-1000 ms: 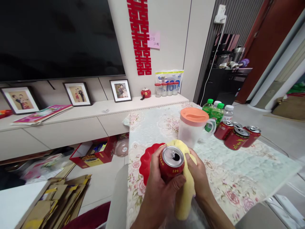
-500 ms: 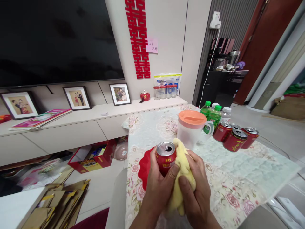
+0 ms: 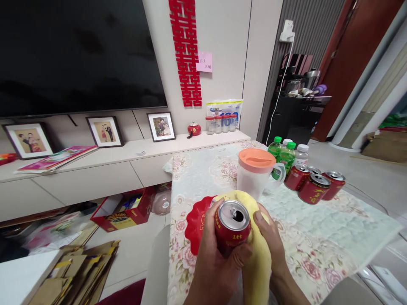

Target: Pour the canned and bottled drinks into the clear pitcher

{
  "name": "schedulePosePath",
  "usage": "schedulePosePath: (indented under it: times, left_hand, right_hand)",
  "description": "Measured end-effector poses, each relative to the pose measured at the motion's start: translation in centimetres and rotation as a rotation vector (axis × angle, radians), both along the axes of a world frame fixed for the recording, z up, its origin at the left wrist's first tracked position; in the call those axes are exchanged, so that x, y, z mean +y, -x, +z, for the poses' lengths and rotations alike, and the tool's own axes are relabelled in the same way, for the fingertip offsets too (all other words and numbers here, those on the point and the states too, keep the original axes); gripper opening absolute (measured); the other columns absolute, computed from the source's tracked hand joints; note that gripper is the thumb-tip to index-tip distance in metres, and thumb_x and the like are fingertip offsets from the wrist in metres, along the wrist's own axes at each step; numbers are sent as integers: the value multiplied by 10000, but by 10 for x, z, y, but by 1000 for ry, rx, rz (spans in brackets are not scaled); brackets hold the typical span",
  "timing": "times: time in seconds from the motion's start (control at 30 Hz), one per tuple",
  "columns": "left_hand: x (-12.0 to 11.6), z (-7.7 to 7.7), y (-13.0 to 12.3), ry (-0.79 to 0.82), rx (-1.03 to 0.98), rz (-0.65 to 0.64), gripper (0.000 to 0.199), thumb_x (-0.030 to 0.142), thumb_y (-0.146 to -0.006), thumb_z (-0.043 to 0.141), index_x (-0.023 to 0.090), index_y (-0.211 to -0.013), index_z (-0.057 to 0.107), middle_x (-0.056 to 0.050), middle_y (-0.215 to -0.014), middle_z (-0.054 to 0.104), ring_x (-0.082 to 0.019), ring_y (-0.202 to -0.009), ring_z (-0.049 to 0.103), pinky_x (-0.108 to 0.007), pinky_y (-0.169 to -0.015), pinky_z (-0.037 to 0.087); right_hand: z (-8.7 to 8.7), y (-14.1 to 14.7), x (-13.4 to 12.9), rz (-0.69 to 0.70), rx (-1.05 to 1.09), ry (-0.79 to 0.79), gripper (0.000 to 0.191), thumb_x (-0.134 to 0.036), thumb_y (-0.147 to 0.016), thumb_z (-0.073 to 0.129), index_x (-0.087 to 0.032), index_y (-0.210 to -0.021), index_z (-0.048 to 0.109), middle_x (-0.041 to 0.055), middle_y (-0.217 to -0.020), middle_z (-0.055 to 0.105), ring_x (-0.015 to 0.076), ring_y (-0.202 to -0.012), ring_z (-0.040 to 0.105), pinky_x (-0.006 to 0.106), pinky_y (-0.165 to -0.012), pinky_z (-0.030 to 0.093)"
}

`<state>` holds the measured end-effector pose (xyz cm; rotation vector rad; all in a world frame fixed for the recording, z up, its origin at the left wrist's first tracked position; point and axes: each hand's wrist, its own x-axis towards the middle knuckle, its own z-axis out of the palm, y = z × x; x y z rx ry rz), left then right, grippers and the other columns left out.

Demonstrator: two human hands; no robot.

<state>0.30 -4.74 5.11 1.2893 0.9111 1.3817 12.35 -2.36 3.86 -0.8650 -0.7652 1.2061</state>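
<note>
My left hand [image 3: 219,258] is wrapped round an opened red drink can [image 3: 233,226], its silver top tilted toward me. A yellow cloth [image 3: 259,245] lies against the can's right and far sides and hangs down below it. My right hand [image 3: 273,237] grips this cloth, thumb on top, pressing it to the can; its other fingers are hidden behind the cloth. Just beyond my left hand a red scalloped plate [image 3: 194,228] rests on the tablecloth. Behind the cloth stands a frosted pitcher [image 3: 251,180] with an orange lid.
Several red cans [image 3: 314,189] stand right of the pitcher, with green and clear bottles [image 3: 286,156] behind them. A floral tablecloth [image 3: 330,228] covers the table. Left on the floor are a red box [image 3: 127,207] and flattened cardboard [image 3: 79,271]. A low cabinet [image 3: 95,169] runs along the wall.
The can has come lower, to the right and nearer to me. The cloth, bunched at its right side before, now spreads round behind it, and my right hand has shifted outward.
</note>
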Motion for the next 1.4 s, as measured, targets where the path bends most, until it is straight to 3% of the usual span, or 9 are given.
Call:
schedulePosePath:
  times: [0.1, 0.23, 0.33, 0.5, 0.83, 0.97, 1.1, 1.23, 1.4]
  left_hand:
    - [3, -4, 5, 70, -131, -110, 918, 543, -835, 836, 305, -1583, 359, -165, -1558, 586, -395, -1393, 612, -523, -1107, 580]
    - [9, -8, 7, 44, -55, 70, 803, 437, -831, 844, 294, -1520, 458, -140, -1498, 629, -364, -1346, 648, -492, -1083, 594]
    - [14, -7, 5, -17, 14, 215, 837, 476, -744, 887, 251, -1467, 532, -141, -1407, 673, -375, -1294, 669, -499, -1084, 582]
    - [24, 1, 4, 11, -37, 185, 923, 624, -660, 899, 240, -1415, 534, -129, -1302, 720, -348, -1155, 736, -454, -986, 623]
    - [37, 6, 12, -40, 75, 294, 897, 654, -632, 883, 201, -1340, 567, -141, -1220, 742, -356, -1115, 741, -495, -994, 600]
    - [44, -3, 15, -34, 154, 400, 846, 654, -665, 853, 210, -1330, 579, -125, -1196, 750, -351, -1100, 742, -500, -996, 591]
    - [42, -3, 12, 3, 149, 448, 824, 653, -683, 831, 227, -1339, 575, -113, -1218, 740, -350, -1128, 725, -496, -1002, 573]
    - [32, 6, 6, 50, 37, 385, 800, 648, -680, 831, 218, -1310, 589, -90, -1155, 762, -318, -1064, 745, -416, -912, 602]
    - [21, 17, 2, 88, -117, 237, 716, 582, -682, 854, 209, -1245, 616, -74, -1101, 793, -286, -961, 773, -362, -840, 624]
  right_hand:
    - [-4, 2, 5, 70, 62, 5, 485, -600, -892, 705, -251, -1228, 701, 89, -1096, 829, 334, -1028, 770, 466, -871, 624]
    - [-6, 13, 5, 95, 223, 17, 374, -573, -861, 745, -266, -1075, 725, 64, -1059, 833, 321, -991, 784, 467, -875, 634]
    - [-5, 24, 0, 141, 319, 87, 419, -626, -884, 676, -249, -1052, 747, 82, -1088, 834, 338, -1031, 784, 495, -891, 641]
    - [-4, 35, -4, 247, 400, 175, 576, -754, -898, 532, -252, -1045, 774, 97, -1034, 841, 368, -1031, 786, 537, -834, 654]
    - [6, 40, -8, 202, 365, 194, 688, -744, -841, 672, -210, -1274, 716, 104, -1059, 832, 358, -1054, 774, 483, -859, 645]
    - [1, 36, -16, 135, 199, 163, 676, -646, -886, 710, -254, -1427, 601, 103, -1330, 758, 332, -1213, 716, 456, -982, 606]
    - [-12, 29, -21, 45, -185, -3, 618, -590, -964, 637, -272, -1487, 554, 110, -1513, 631, 337, -1398, 585, 502, -1162, 488]
    - [-15, 24, -26, -85, -487, -202, 561, -548, -1001, 581, -303, -1504, 540, 105, -1575, 539, 350, -1463, 498, 547, -1210, 414]
    - [-9, 18, -27, -172, -608, -343, 529, -517, -1011, 564, -288, -1488, 553, 114, -1544, 529, 350, -1434, 503, 561, -1200, 405]
